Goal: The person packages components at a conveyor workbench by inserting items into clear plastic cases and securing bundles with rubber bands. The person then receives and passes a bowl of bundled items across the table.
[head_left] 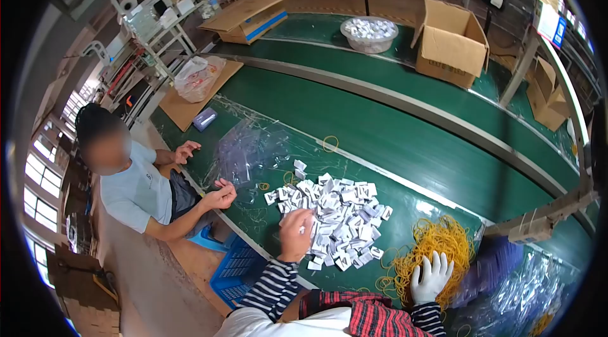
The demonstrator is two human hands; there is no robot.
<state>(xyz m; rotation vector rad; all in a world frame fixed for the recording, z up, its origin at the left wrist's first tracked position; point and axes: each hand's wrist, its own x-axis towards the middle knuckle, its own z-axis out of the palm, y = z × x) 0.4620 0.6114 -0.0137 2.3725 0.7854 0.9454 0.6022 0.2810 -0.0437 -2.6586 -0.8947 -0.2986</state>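
My left hand (296,234), bare with a striped sleeve, is at the near left edge of a pile of small white folded pieces (345,210). Its fingers are curled together; a bit of white shows at them, too small to make out. My right hand (432,279) wears a white glove and rests on a heap of yellow rubber bands (443,242), fingers spread. Purple-tinted clear plastic sleeves (491,267) lie just right of the heap.
A co-worker (142,178) sits at the left, both hands near a pile of clear plastic packaging (247,150). A blue crate (239,270) stands below the table edge. Across the green belt are a bowl of white pieces (369,45) and an open cardboard box (449,45).
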